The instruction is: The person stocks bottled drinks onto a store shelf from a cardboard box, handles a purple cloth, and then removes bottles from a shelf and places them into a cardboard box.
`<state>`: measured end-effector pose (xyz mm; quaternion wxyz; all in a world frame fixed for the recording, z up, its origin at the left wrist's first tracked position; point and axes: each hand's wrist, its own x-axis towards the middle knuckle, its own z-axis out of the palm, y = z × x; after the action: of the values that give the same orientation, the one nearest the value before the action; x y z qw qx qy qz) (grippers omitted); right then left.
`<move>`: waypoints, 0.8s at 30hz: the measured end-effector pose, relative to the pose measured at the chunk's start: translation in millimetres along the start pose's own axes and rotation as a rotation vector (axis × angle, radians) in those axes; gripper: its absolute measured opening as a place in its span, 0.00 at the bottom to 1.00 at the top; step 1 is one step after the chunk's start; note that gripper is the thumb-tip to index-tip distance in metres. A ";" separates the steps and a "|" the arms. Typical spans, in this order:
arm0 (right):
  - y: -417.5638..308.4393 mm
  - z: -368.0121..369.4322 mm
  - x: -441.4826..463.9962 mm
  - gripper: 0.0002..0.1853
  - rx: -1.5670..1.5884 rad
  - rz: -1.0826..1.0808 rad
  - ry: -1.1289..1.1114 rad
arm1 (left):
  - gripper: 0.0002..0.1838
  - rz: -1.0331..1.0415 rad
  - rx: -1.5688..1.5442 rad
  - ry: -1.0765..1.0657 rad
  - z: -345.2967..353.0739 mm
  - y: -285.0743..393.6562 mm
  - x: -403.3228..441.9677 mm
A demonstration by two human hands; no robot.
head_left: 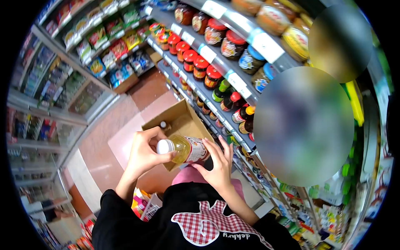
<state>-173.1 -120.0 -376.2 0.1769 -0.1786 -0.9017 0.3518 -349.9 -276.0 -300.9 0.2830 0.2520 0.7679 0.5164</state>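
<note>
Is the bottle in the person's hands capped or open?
Capped: a white cap sits on the bottle, by the thumb of the left hand. Whether its seal is broken, I cannot tell.

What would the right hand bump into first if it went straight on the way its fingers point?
Probably the clear bottle of yellow liquid with a white cap, which the right hand seems to touch. Beyond that, the brown cardboard box or grey shelving; depth is unclear.
</note>
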 end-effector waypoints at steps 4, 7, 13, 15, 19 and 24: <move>-20.6 -19.8 -2.5 0.43 -0.003 -0.079 0.145 | 0.15 0.015 -0.058 -0.085 -8.0 48.5 -7.6; -29.6 -33.8 -12.2 0.43 -0.008 -0.122 0.248 | 0.15 0.018 -0.087 -0.176 -6.6 82.0 -10.6; -36.1 -75.3 -32.3 0.41 0.007 -0.182 0.472 | 0.17 0.253 0.048 -0.243 21.6 142.1 -25.8; -38.4 -93.5 -40.9 0.43 -0.017 -0.218 0.579 | 0.19 0.441 0.189 -0.225 37.1 168.9 -38.7; -49.3 -128.3 -58.4 0.44 -0.031 -0.257 0.820 | 0.23 0.845 0.384 -0.194 67.6 225.2 -61.2; -60.9 -184.4 -85.8 0.45 -0.198 -0.288 1.088 | 0.23 1.349 0.231 -0.448 108.6 284.2 -69.2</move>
<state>-28.3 -94.9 -223.1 0.6443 -0.2250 -0.7247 0.0952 -198.2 -155.8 -56.3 0.0247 0.7998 0.4181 0.4301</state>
